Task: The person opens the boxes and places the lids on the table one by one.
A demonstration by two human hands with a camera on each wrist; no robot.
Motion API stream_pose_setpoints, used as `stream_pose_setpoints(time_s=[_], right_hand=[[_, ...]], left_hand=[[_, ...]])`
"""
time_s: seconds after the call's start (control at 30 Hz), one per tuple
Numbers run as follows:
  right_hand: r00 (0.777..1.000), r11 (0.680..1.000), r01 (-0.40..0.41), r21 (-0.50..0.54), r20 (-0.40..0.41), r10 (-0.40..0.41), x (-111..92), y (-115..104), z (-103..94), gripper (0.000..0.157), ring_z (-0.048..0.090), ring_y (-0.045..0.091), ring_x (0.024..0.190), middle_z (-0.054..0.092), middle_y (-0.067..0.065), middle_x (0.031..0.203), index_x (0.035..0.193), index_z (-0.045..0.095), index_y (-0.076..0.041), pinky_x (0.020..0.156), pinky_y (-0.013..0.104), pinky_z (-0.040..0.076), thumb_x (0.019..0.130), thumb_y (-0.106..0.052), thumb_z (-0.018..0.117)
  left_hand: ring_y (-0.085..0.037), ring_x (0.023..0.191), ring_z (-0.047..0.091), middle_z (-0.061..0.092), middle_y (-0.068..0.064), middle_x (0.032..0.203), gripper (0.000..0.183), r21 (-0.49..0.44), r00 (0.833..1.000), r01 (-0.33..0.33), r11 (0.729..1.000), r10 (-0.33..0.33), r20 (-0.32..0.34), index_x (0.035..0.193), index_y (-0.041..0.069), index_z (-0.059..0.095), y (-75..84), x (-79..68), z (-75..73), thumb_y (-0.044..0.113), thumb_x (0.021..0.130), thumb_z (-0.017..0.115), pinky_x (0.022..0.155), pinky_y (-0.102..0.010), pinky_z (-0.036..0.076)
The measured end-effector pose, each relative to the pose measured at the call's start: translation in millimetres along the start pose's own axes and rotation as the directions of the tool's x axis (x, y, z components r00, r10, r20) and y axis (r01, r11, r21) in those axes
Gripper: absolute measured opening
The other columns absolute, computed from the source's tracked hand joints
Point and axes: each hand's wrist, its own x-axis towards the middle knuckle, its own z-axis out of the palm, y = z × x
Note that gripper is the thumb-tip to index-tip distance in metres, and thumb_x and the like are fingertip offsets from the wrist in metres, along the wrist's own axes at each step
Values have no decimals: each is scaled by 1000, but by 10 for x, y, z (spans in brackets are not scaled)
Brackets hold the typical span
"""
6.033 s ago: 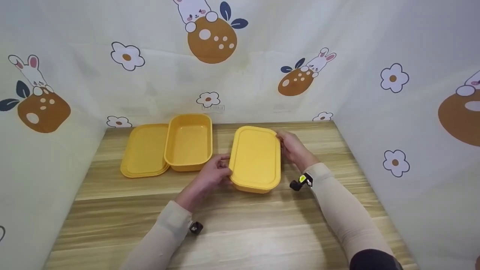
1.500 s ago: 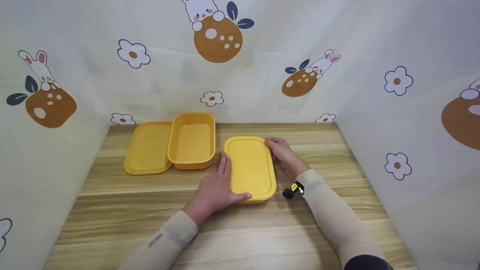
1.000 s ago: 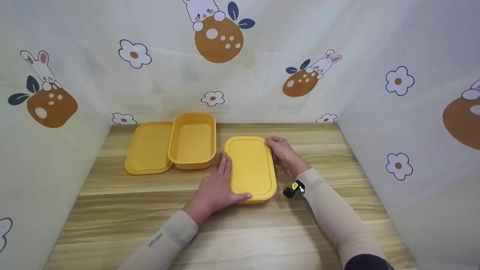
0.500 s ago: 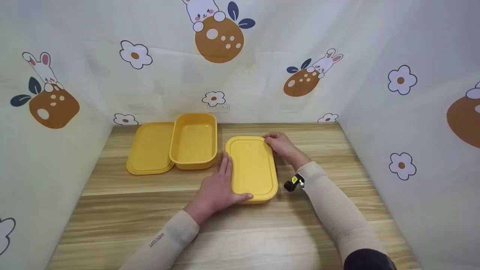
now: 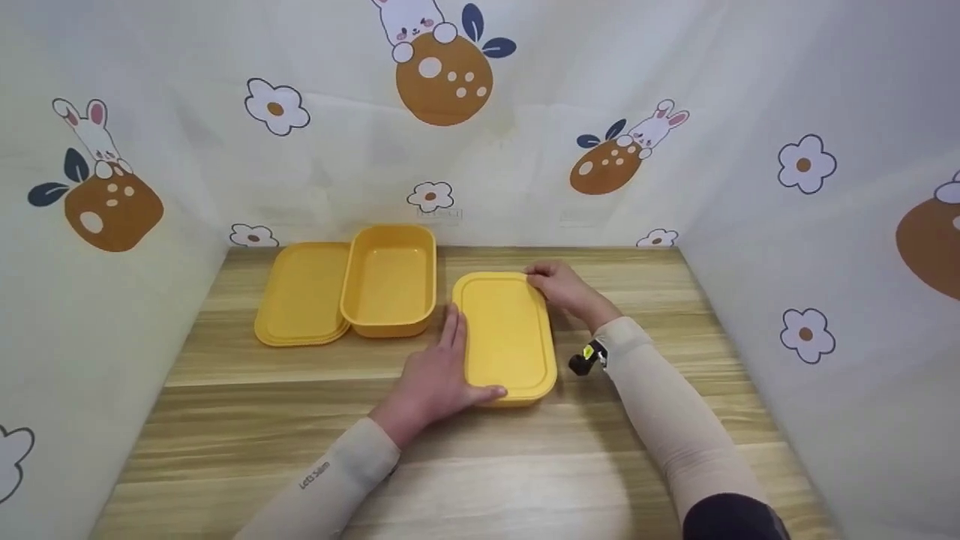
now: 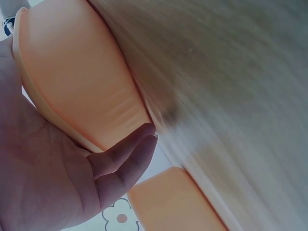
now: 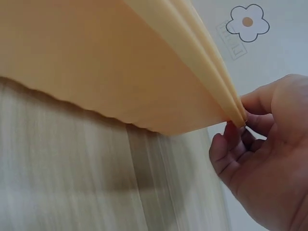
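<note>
A yellow lidded lunch box (image 5: 506, 401) stands on the table right of centre, its flat lid (image 5: 504, 330) seated over it. My left hand (image 5: 431, 379) holds the box at its near left corner, with the thumb over the lid's near edge and the fingers along the left side. In the left wrist view those fingers (image 6: 130, 159) lie against the box wall. At the far right corner my right hand (image 5: 562, 289) pinches the lid's rim; thumb and fingertips meet at that corner in the right wrist view.
Left of the lunch box stands a second yellow box (image 5: 390, 289) without a lid, nothing inside. It overlaps another yellow lid (image 5: 304, 292) lying flat on the wooden table (image 5: 262, 420). Patterned cloth walls (image 5: 337, 150) rise at the back and both sides.
Over six seconds the lidded box came nearer and my left hand spread over its near left corner. During the last second my right hand slid slightly to the far corner of the lid.
</note>
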Motion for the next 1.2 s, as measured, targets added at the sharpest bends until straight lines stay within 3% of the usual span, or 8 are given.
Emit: stream_pose_setpoints(time_s=[0.13,0.23,0.37,0.5,0.7,0.8,1.03,1.2], right_hand=[[998,995,52,-85,-16,-53,-20,5,13,29,61,17,96,68,12,116,133,69,4,83,29,52,115,-14,54],[997,993,37,-110,-60,-43,-41,-7,27,29,61,18,99,70,14,120,132,71,3,86,29,52,114,-15,57],[993,998,-40,-55,-111,33,-90,-45,23,29,62,14,89,71,10,109,128,74,3,84,35,56,110,-16,63],[993,997,-77,18,-91,79,-138,-79,3,27,60,12,75,66,3,90,124,75,3,78,42,59,107,-15,64],[994,998,-67,6,-89,67,-172,-106,-9,28,60,17,76,65,4,89,126,75,4,61,27,53,105,-12,65],[993,998,-63,-6,-99,62,-168,-105,-9,27,59,16,75,64,4,89,125,75,5,59,25,50,105,-11,65],[994,997,-73,-32,-78,70,-139,-108,-11,31,61,13,77,67,5,95,130,74,3,74,37,59,105,-12,64],[996,996,-75,-56,-58,72,-113,-137,-36,35,62,15,83,69,7,101,134,74,4,86,45,59,106,-12,61]], left_hand=[[-45,126,68,3,-26,182,151,-1,1000,3,1000,-3,2,174,-5,8,6,-5,2,101,80,59,92,-58,61],[-46,129,66,1,-25,182,152,-12,1000,2,1000,-2,3,174,-5,7,8,-5,10,101,79,59,93,-58,61],[-46,134,63,0,-25,182,153,-25,1000,-1,1000,1,5,174,-4,5,7,-4,21,102,78,59,94,-57,61],[-44,127,67,3,-25,183,151,-17,1000,0,1000,0,-4,174,-5,9,7,-12,20,100,79,60,89,-55,62],[-45,122,70,4,-26,182,150,-15,1000,0,1000,0,-3,173,-6,10,18,-21,2,99,80,62,88,-56,62],[-46,123,69,3,-27,182,150,-16,1000,0,1000,0,1,174,-6,10,25,-20,-5,98,80,62,88,-56,62],[-45,119,71,3,-27,182,149,3,1000,5,1000,-5,5,173,-7,10,23,-20,-11,98,81,62,86,-55,63],[-46,126,68,3,-27,182,149,-17,1000,5,1000,-5,10,174,-6,10,24,-19,-19,98,81,62,91,-57,62]])
